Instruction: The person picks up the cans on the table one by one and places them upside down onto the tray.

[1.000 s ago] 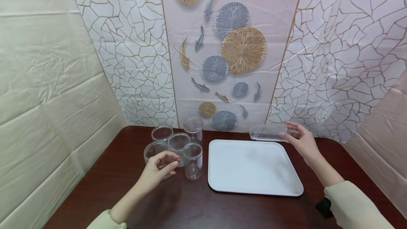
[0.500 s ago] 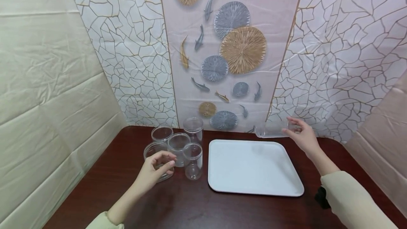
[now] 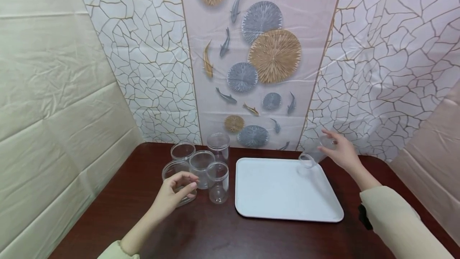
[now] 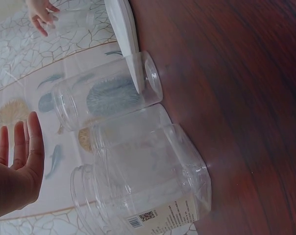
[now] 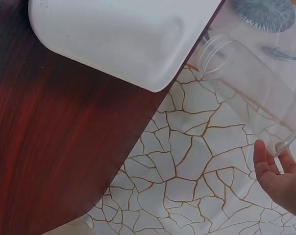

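My right hand (image 3: 341, 153) grips a clear plastic jar (image 3: 313, 154) near its base. The jar is tilted, its round mouth facing down and left by the far right corner of a white tray (image 3: 287, 189). In the right wrist view, thumb and fingers (image 5: 263, 159) are at the base of the same jar (image 5: 258, 90), whose threaded mouth points away. My left hand (image 3: 174, 191) hovers with loosely curved fingers, holding nothing, in front of several upright clear jars. Nearest it are a wide jar (image 3: 172, 167) and a slim jar (image 3: 218, 185). A labelled jar (image 4: 162, 215) shows in the left wrist view.
More clear jars (image 3: 218, 142) stand in the group at the tray's left. The dark red-brown table (image 3: 230, 239) ends at a patterned cloth backdrop (image 3: 244, 103). Pale fabric (image 3: 61, 131) hangs along the left side.
The jar in my right hand has swung from lying level behind the tray to a tilt with its mouth lower, over the tray's far right corner. My left hand has drawn back slightly left.
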Demonstrator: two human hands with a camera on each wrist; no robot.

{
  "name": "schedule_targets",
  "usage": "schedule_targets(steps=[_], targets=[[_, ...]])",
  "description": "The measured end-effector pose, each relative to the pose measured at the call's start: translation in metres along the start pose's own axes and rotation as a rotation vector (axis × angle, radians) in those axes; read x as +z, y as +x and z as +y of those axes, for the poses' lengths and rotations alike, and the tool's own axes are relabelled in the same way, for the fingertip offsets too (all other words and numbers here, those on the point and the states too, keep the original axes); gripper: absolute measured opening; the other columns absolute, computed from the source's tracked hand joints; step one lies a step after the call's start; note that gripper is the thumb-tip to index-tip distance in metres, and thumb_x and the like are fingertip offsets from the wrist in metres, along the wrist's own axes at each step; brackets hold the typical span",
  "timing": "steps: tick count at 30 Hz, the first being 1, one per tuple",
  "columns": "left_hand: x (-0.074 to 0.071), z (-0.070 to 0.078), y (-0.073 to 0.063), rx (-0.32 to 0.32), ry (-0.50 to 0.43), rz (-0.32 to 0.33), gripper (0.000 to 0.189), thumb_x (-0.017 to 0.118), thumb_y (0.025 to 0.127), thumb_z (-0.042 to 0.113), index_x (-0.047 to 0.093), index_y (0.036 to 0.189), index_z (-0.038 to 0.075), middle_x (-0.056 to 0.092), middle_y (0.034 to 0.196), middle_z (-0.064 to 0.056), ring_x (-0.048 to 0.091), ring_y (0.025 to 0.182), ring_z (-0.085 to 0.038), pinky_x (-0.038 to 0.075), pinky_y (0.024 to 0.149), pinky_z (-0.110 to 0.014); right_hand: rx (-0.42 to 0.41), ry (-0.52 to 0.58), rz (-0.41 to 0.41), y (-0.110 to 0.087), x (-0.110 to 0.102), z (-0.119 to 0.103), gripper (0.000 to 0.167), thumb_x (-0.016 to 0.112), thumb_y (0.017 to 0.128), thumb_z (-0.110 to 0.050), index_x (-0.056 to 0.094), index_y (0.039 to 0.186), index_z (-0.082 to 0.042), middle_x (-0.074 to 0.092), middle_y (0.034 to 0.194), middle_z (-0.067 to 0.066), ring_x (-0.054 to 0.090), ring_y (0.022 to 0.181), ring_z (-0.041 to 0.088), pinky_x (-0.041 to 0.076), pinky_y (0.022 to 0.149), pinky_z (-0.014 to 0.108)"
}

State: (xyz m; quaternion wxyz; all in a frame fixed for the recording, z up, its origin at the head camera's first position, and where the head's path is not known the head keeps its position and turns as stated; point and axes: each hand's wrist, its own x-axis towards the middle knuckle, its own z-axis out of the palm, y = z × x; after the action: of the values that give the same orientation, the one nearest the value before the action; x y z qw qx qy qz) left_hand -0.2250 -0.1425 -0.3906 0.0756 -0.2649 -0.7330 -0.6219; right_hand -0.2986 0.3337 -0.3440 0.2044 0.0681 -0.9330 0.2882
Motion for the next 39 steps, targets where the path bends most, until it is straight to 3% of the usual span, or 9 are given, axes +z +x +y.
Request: schedule_targets(steps=[7,14,39], targets=[[0.001,0.001,-0.001,-0.012,-0.004,-0.002,0.019,0.057,0.091,0.001,0.057,0.104,-0.012,0.065,0.092,0.017,0.063,0.081,0.0,0.058,0.065,-0.039,0.038,-0.022,0.01,0.009,0.003,-0.006,0.05,0.064,0.086,-0.009,0.046,0.129,0.007,0.047,0.129,0.033,0.044,0.113,0.051,0.042,0.089,0.061],[0.002,0.001,-0.002,-0.022,-0.008,-0.006,0.02,0.057,0.091,0.001,0.057,0.105,-0.012,0.065,0.093,0.016,0.064,0.082,-0.001,0.059,0.066,-0.038,0.013,-0.049,0.009,0.012,0.009,-0.006,0.043,0.064,0.085,-0.009,0.051,0.123,0.007,0.051,0.125,0.032,0.047,0.111,0.051,0.042,0.088,0.061],[0.001,-0.003,-0.007,-0.036,0.018,0.019,0.019,0.059,0.09,0.003,0.058,0.103,-0.01,0.065,0.093,0.017,0.064,0.081,-0.001,0.058,0.064,-0.037,0.113,-0.104,-0.031,0.009,0.034,-0.002,0.04,0.061,0.086,-0.007,0.05,0.121,0.008,0.052,0.121,0.034,0.049,0.109,0.05,0.043,0.088,0.058]])
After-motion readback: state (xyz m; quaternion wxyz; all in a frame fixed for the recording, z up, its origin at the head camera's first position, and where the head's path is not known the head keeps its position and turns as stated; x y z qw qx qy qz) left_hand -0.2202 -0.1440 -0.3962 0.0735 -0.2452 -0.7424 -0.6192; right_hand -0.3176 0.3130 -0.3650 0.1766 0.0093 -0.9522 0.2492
